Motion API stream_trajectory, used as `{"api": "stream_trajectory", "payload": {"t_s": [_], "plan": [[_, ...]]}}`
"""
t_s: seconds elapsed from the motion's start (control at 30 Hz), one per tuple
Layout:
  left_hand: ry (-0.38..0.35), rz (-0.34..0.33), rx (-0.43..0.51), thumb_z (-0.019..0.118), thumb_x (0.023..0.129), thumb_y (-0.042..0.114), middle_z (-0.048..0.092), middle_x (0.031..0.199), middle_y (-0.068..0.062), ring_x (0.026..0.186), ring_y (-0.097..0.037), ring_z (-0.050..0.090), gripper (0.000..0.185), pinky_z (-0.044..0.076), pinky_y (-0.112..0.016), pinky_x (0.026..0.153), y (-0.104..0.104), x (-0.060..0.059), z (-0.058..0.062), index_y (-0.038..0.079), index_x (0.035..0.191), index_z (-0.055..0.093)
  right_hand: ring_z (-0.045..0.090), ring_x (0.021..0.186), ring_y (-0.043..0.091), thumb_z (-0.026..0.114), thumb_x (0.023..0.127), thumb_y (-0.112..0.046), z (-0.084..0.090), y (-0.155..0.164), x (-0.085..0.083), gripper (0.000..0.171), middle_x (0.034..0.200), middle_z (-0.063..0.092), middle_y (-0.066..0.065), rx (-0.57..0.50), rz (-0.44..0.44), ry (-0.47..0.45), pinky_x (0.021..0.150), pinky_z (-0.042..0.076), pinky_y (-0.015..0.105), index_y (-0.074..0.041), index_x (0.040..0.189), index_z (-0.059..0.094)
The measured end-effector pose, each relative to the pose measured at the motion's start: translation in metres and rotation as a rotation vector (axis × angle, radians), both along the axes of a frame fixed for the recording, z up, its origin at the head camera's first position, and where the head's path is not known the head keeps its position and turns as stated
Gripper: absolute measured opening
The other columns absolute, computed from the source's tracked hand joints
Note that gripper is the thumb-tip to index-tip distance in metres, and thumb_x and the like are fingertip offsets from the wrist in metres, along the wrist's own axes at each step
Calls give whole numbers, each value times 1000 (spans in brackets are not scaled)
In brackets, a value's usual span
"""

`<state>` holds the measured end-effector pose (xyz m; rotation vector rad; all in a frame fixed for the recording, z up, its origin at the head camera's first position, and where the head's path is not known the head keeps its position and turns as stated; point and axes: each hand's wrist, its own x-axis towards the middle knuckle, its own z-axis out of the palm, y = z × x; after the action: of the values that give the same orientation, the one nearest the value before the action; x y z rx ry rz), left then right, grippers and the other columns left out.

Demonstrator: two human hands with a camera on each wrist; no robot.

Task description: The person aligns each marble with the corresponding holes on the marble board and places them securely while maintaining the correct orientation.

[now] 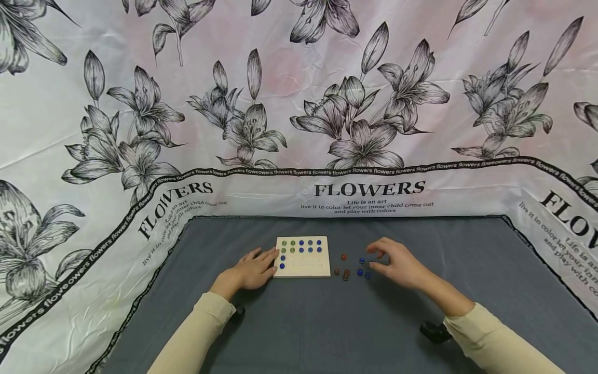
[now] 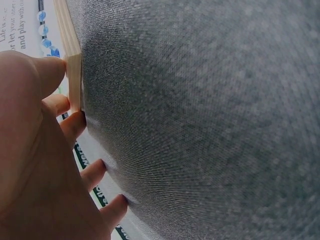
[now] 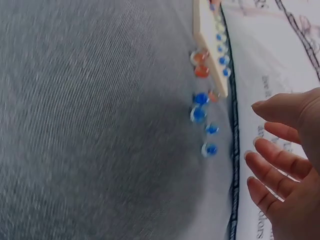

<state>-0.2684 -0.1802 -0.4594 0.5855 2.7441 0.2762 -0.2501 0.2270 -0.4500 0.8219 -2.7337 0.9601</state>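
Observation:
A pale wooden board (image 1: 306, 269) with rows of small hollows lies on the grey cloth. Green marbles (image 1: 288, 246) fill its upper left; blue marbles (image 1: 310, 246) sit at its upper right, and two more stand in the lower left column. My left hand (image 1: 254, 269) rests at the board's left side, thumb and fingertips touching its edge, as the left wrist view shows. To the right of the board, loose blue marbles (image 3: 198, 114) lie on the cloth. Over them hovers my right hand (image 1: 397, 262), fingers spread and loosely bent, with nothing in its grasp.
Several loose reddish-brown marbles (image 1: 343, 256) lie between the board and the blue ones. Behind the grey cloth (image 1: 299, 322) rises a white sheet (image 1: 261, 192) printed with flowers and lettering. Dark wrist devices (image 1: 435, 332) hang under the sleeves.

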Motion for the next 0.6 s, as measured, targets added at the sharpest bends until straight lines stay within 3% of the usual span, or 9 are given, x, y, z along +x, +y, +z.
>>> {"api": "stream_trajectory", "payload": {"t_s": [0.1, 0.33, 0.6], "plan": [[-2, -2, 5, 39, 112, 38, 23, 170, -2, 155, -41, 16, 57, 15, -61, 123, 0, 1, 2, 18, 164, 27, 61, 94, 28, 79, 89, -5, -4, 5, -3, 32, 113, 68, 13, 5, 0, -15, 77, 53, 43, 0, 119, 69], [-7, 0, 7, 39, 112, 36, 23, 170, -3, 155, -41, 14, 58, 14, -62, 123, 0, 1, 4, 17, 165, 27, 62, 97, 28, 78, 91, -11, -10, 13, -10, 36, 118, 66, 16, -5, -12, -129, 77, 53, 41, 1, 124, 67], [-12, 3, 6, 40, 112, 36, 23, 170, -3, 156, -41, 14, 58, 14, -62, 123, 0, 1, 2, 17, 165, 26, 65, 95, 25, 78, 91, -11, -18, 18, -16, 37, 117, 67, 17, -22, -9, -181, 74, 54, 36, 1, 123, 67]]}}
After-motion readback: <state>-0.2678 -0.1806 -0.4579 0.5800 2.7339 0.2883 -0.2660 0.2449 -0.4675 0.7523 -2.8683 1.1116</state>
